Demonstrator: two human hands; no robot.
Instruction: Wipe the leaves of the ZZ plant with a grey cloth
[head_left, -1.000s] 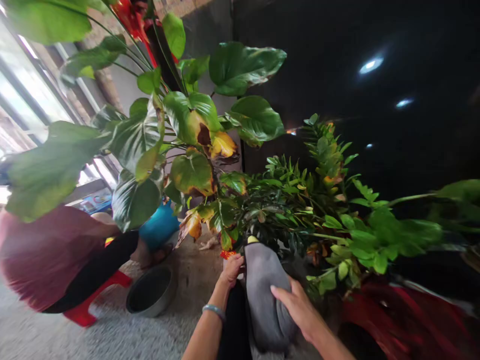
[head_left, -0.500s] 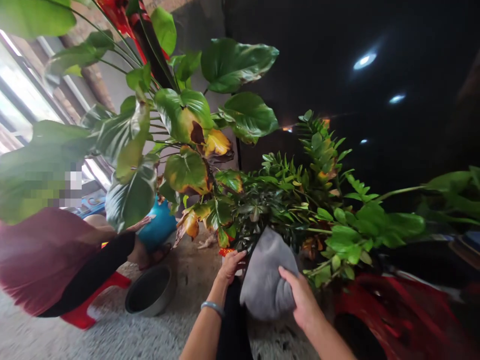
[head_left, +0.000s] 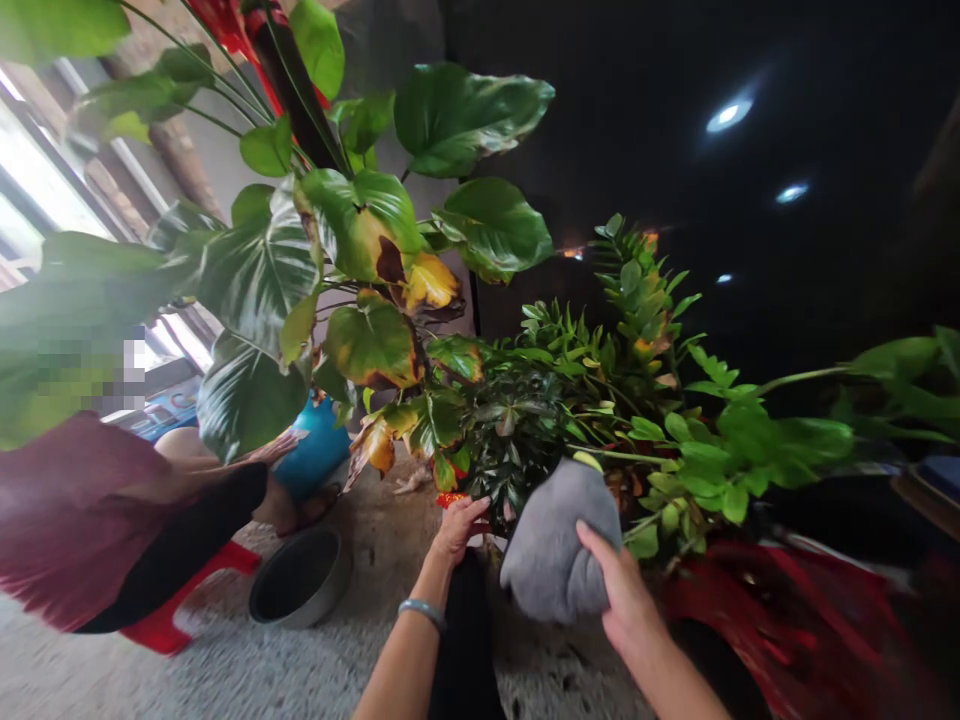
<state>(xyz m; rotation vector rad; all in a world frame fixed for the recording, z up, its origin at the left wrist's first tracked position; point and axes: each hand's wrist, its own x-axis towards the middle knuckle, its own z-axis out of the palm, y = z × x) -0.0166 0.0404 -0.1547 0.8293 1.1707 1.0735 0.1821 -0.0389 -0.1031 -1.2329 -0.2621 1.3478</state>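
Note:
My right hand (head_left: 621, 585) grips a folded grey cloth (head_left: 559, 550), thumb on top of it, in the lower middle of the head view. The cloth hangs in front of a low plant (head_left: 514, 410) with small dark leaves. A leaf tip with a yellow edge (head_left: 589, 460) shows just over the cloth's top. My left hand (head_left: 459, 525), a bluish bangle (head_left: 422, 612) at its wrist, is held low by that plant, beside a red glittery piece (head_left: 450, 498). Its fingers are drawn together; what they pinch is hidden.
A large-leaved plant (head_left: 367, 340) with browned, yellow leaves rises left of centre. At left, another person (head_left: 82, 520) sits on a red stool (head_left: 169, 610) beside a dark basin (head_left: 296, 580) and a blue object (head_left: 311, 450). Red plastic (head_left: 795, 620) lies at lower right.
My right hand has moved the grey cloth a little to the right, away from my left hand. The left hand has barely moved.

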